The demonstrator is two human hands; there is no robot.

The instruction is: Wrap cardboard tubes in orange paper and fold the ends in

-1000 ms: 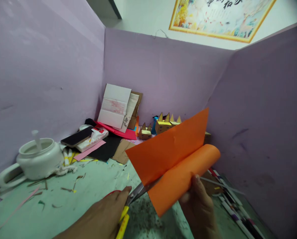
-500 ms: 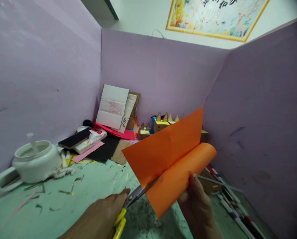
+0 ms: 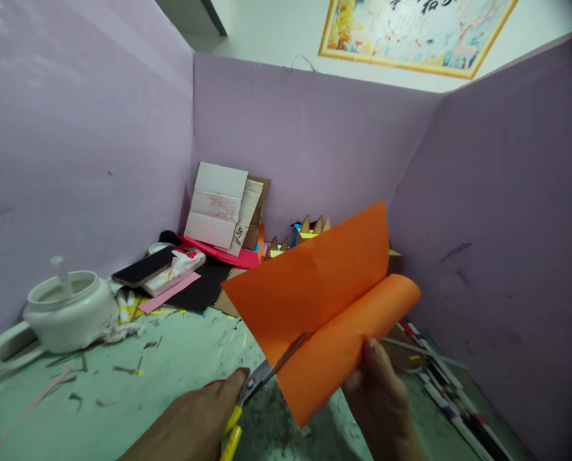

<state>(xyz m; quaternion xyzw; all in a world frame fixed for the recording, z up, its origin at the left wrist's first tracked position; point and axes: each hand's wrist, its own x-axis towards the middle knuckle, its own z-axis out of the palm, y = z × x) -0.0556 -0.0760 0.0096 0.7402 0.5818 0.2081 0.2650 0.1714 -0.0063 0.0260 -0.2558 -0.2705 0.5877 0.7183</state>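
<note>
My left hand point(image 3: 194, 413) is closed around the handles of a pair of scissors point(image 3: 253, 381), which has yellow and red grips. One blade lies over the near-left part of an orange sheet of paper point(image 3: 309, 278); the other passes behind it. My right hand point(image 3: 379, 397) grips the sheet's lower right, thumb on top and the other fingers hidden beneath. Along that side the paper curls over into a loose roll, while the far part stands up flat. The sheet is held above the green tabletop point(image 3: 171, 390).
A white teapot point(image 3: 72, 314) stands at left, near a phone point(image 3: 144, 266), black paper point(image 3: 204, 289) and pink paper point(image 3: 168, 293). Behind lean cardboard pieces point(image 3: 216, 205) and small spiked cardboard shapes point(image 3: 309, 230). Several pens point(image 3: 452, 400) lie at right. Purple panels point(image 3: 300, 128) enclose the table.
The orange paper has shifted slightly left, its left corner most. The scissor blades are farther apart, with the upper one now showing over the sheet. Both hands stay nearly in place.
</note>
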